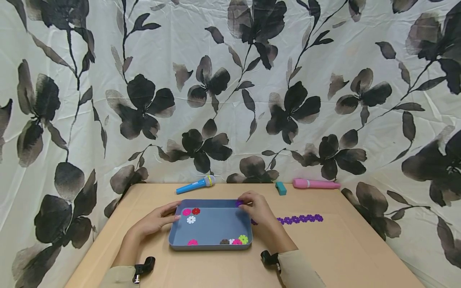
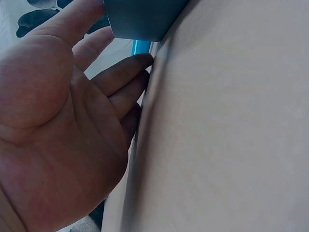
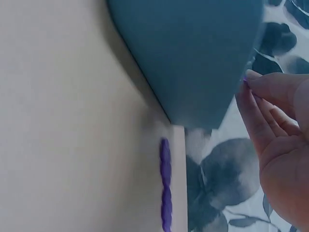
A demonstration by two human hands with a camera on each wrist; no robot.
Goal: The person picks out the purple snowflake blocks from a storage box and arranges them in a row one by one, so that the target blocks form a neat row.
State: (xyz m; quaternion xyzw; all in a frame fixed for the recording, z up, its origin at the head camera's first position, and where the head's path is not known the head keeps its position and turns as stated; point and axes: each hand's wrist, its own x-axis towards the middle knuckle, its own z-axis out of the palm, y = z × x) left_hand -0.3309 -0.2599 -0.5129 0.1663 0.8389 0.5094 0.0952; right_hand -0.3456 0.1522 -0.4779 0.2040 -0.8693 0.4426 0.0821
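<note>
My right hand (image 1: 257,209) pinches a small purple flower-shaped piece (image 1: 239,203) between thumb and fingertips, over the far right corner of the blue-grey tray (image 1: 212,247). In the right wrist view only a sliver of that purple piece (image 3: 245,81) shows at the fingertips. My left hand (image 1: 151,221) touches the tray's left rim, its thumb and index finger stretched out against it. Its other fingers lie loosely bent below in the left wrist view. Inside the tray lie flower pieces: a red one (image 1: 195,211), a white one (image 1: 191,220), a green one (image 1: 243,239) and several others.
A row of purple flower pieces (image 1: 302,218) runs along the table (image 1: 345,248) right of the tray, partly hidden by my right hand. At the back lie a blue toy microphone (image 1: 196,185), a small teal object (image 1: 281,188) and a pink baton-shaped object (image 1: 316,183). A floral cloth (image 1: 245,120) hangs behind.
</note>
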